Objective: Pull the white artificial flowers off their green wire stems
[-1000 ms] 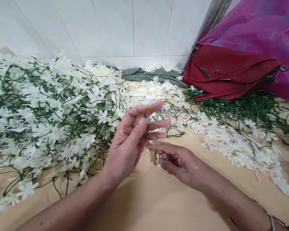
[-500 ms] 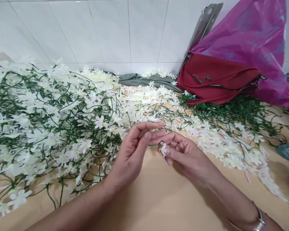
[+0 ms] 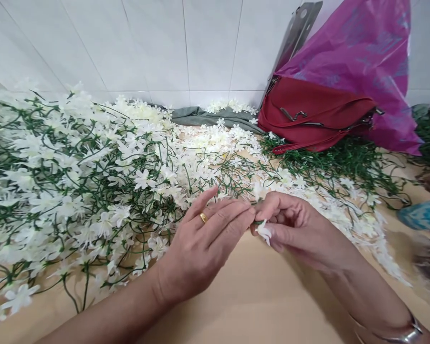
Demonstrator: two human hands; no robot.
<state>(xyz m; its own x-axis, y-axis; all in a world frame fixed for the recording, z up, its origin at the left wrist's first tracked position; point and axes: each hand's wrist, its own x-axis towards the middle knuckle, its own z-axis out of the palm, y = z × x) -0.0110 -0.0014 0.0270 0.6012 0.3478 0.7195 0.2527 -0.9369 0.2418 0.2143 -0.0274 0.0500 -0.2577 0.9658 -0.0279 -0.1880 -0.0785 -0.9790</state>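
My right hand (image 3: 289,224) pinches a small white flower (image 3: 264,232) with a bit of green stem between thumb and index finger. Its back turned up, my left hand (image 3: 211,234) has a gold ring, and its fingertips meet the right fingertips beside the flower. The left index finger is raised apart; the thumb and whatever the other fingertips grip are hidden. Another white blossom (image 3: 259,190) shows just above where the hands meet. To the left lies a large heap of white flowers on green stems (image 3: 75,191).
A red handbag (image 3: 313,114) and a purple plastic bag (image 3: 365,62) rest at the back right on green stems (image 3: 347,157). Loose white petals (image 3: 222,138) cover the middle back of the table (image 3: 243,296). White wall tiles (image 3: 157,48) stand behind.
My left hand has rolled over from palm side showing to back up, its fingers now reaching the right fingertips. My right hand has shifted slightly right with the flower. The view has shifted a little.
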